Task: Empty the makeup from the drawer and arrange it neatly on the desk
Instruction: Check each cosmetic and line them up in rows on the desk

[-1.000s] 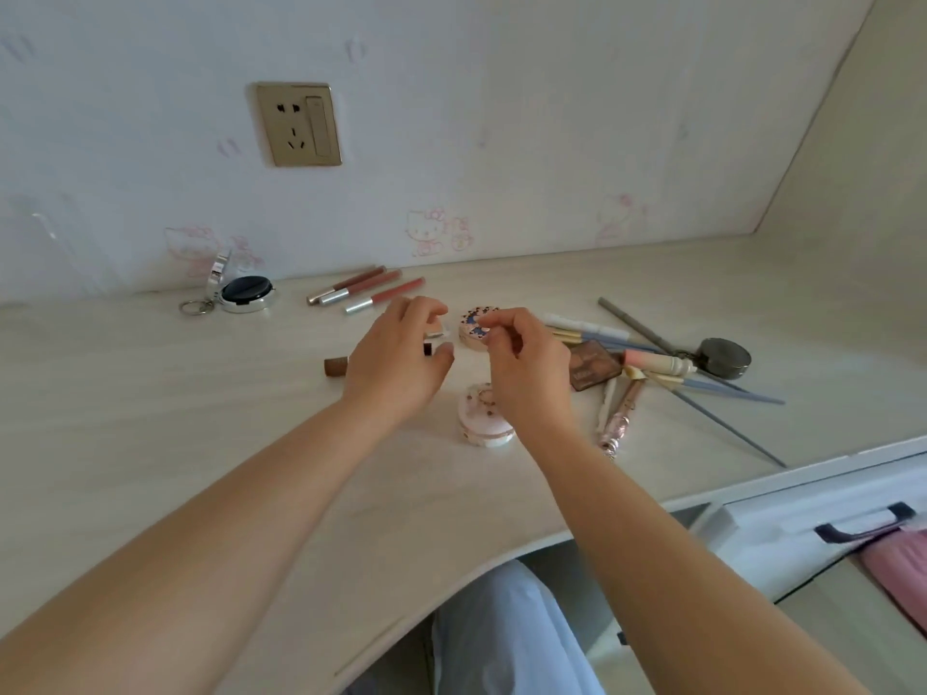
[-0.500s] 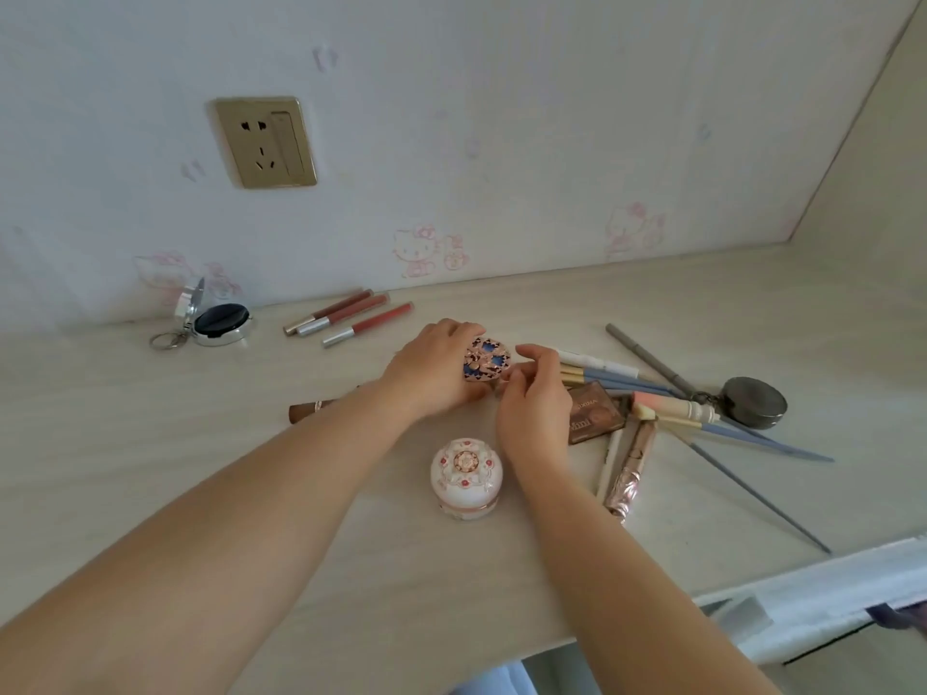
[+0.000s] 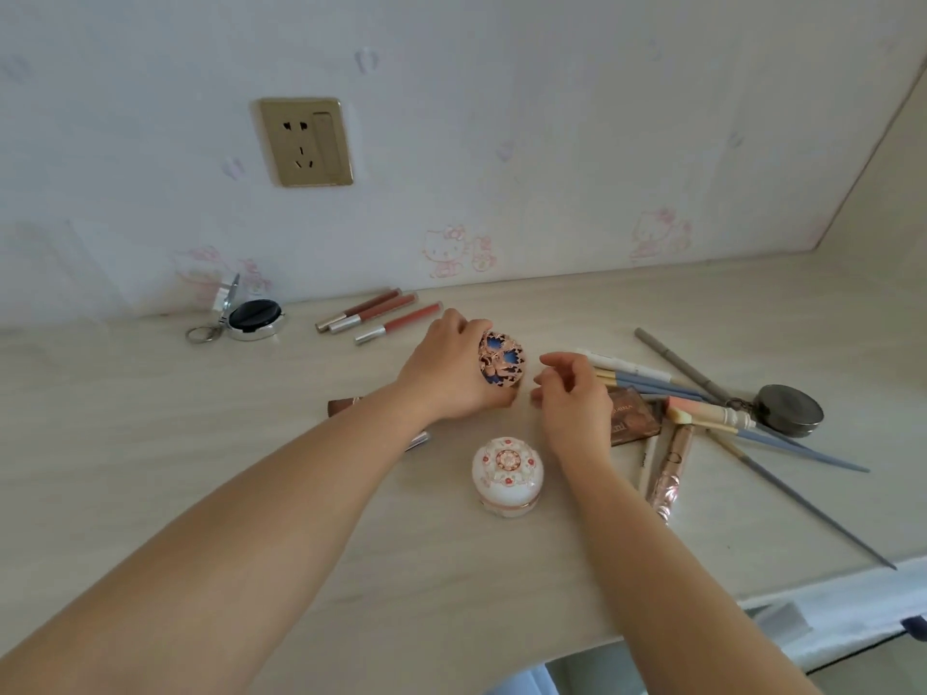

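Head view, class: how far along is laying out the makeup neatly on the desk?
Done: three lip pencils lie side by side by the wall, near an open compact. In hand: the left hand grips a blue ornate case; the right hand hovers beside it, holding nothing. Left: the jumbled pile of brushes and tubes on the right, and the white round jar.

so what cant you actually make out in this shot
- Brown tube, head view: the left forearm covers all but its ends.
- Brown palette: the right hand hides its left part, and the lid print is too blurred to read.
- Blue and gold compact: the left hand covers its left side.
- Drawer: cut off by the frame's lower right edge, contents unseen.
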